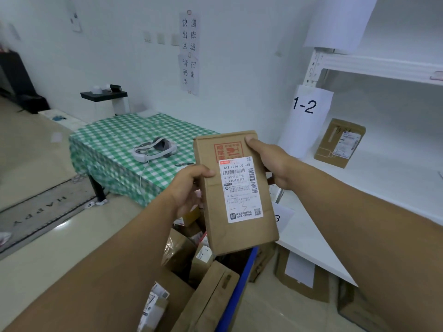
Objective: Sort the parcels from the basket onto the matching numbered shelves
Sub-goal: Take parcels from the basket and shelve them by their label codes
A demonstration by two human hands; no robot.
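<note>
Both hands hold up a flat brown cardboard parcel (239, 231) in the centre of the view. Its white shipping label faces me, with "1-3" handwritten on it. My left hand (189, 188) grips its left edge, thumb on the front. My right hand (268, 161) grips its upper right edge, thumb on top. Below, the blue-rimmed basket (242, 293) holds several more brown parcels. At right stands the white shelf unit (374, 192), with a paper sign "1-2" (305, 106) on its post. One brown parcel (339, 142) stands on that shelf level.
A low table with a green checked cloth (115, 149) stands behind the basket, carrying a white headset (153, 149) and a pen. More parcels (302, 276) lie on the floor under the shelf. A grey doormat (40, 212) lies at left.
</note>
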